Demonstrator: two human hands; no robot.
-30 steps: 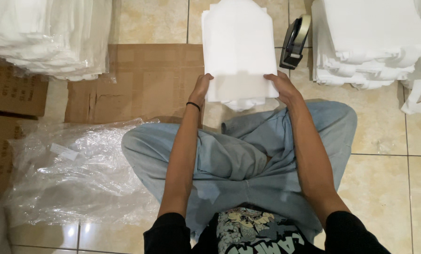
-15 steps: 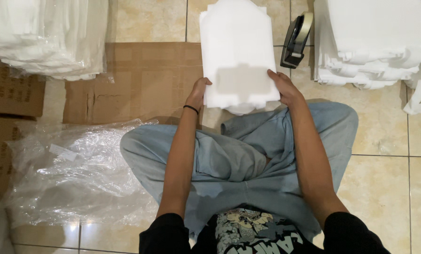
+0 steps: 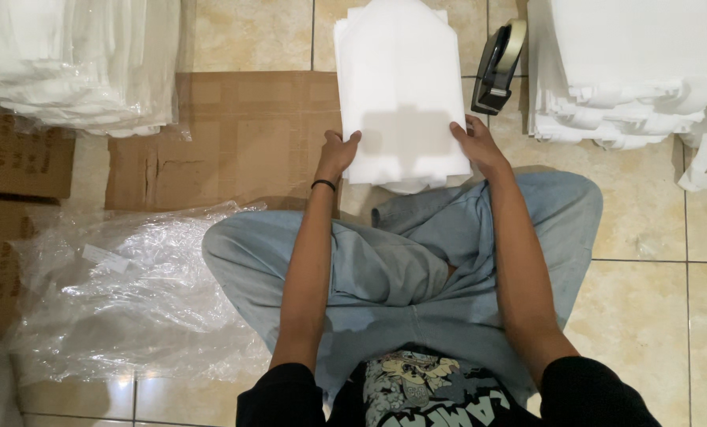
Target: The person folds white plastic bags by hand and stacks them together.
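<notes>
The flat white folded fabric piece point(image 3: 401, 95) is gripped at its near corners by left hand point(image 3: 338, 154) and right hand point(image 3: 476, 142); white stacks point(image 3: 630, 71) lie beside it.

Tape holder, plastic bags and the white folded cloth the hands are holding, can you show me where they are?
Tape holder point(image 3: 499, 67), head view, on its black body.
Plastic bags point(image 3: 132, 292), head view, middle of the crinkled clear heap.
White folded cloth point(image 3: 401, 79), head view, its flat top between the hands and far edge.

Open beige tiled floor point(image 3: 654, 316) lower right; flat brown cardboard sheet point(image 3: 243, 134) centre left passable. Black tape dispenser point(image 3: 500, 67) and white folded-fabric stacks point(image 3: 622, 71) block upper right; crumpled clear plastic bags point(image 3: 132, 292) lower left.
</notes>
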